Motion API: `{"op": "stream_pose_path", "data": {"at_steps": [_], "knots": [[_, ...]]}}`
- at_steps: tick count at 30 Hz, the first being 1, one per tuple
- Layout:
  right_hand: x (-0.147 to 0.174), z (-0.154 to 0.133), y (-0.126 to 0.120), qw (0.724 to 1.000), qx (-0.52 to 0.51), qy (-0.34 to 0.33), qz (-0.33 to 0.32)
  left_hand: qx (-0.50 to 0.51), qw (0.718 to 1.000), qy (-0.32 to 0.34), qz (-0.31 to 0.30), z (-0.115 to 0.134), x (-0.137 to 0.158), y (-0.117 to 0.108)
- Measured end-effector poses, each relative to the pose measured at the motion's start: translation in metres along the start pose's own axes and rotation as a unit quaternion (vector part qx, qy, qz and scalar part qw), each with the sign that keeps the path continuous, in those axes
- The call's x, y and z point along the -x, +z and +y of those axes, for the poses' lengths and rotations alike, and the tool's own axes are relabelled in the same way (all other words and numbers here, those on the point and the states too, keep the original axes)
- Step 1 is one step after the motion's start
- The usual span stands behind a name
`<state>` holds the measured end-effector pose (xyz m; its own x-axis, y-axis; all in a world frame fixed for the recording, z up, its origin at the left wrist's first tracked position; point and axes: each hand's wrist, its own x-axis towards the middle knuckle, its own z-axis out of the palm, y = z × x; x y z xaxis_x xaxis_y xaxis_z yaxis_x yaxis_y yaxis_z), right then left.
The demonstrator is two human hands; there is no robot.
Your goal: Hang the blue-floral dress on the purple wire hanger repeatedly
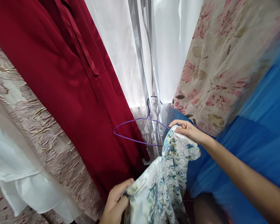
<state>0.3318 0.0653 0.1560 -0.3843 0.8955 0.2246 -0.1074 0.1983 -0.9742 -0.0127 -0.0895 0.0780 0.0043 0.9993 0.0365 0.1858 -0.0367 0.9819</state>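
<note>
A purple wire hanger point(128, 121) is upright in the middle, its hook at the top near grey ribbons. Its left arm is bare, and its right end goes behind the shoulder of a white floral garment point(175, 165) with blue, green and yellow print. My right hand point(185, 130) pinches that shoulder, with the hanger end close to the fingertips. My left hand point(118, 202), at the bottom, is closed on the garment's other shoulder, which hangs lower and off the hanger. The lower part of the garment is cut off by the frame.
Hanging clothes surround the hanger: a dark red garment point(67, 90) and a pinkish textured one point(60, 149) to the left, a floral beige one point(214, 62) and blue fabric point(254, 140) to the right. White cloth point(112, 37) with grey ribbons point(138, 40) hangs behind.
</note>
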Motion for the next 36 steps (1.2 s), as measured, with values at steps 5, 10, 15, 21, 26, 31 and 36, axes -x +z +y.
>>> {"op": "stream_pose_path", "data": {"at_steps": [5,10,15,21,26,31,36], "knots": [[0.005,-0.019,-0.004,0.998,0.064,0.004,-0.003,-0.392,0.906,0.158,-0.021,0.013,-0.077,-0.046],[0.007,-0.030,-0.004,0.995,0.099,0.009,-0.014,-0.416,0.895,0.156,0.046,0.038,-0.148,-0.072],[0.011,-0.034,-0.001,0.997,0.059,0.040,-0.020,-0.344,0.909,0.193,0.136,0.087,-0.208,-0.062],[0.021,-0.021,0.014,0.996,-0.031,0.086,-0.021,-0.266,0.931,0.211,0.131,0.104,-0.228,-0.024],[0.038,0.011,0.003,0.977,0.088,-0.038,0.188,-0.286,0.922,0.248,0.087,0.077,-0.195,-0.034],[0.072,0.039,-0.005,0.935,0.228,-0.100,0.253,-0.256,0.908,0.273,0.186,0.043,-0.168,-0.041],[0.076,0.007,0.004,0.912,0.299,-0.144,0.240,-0.193,0.909,0.269,0.252,0.037,-0.156,-0.037]]}}
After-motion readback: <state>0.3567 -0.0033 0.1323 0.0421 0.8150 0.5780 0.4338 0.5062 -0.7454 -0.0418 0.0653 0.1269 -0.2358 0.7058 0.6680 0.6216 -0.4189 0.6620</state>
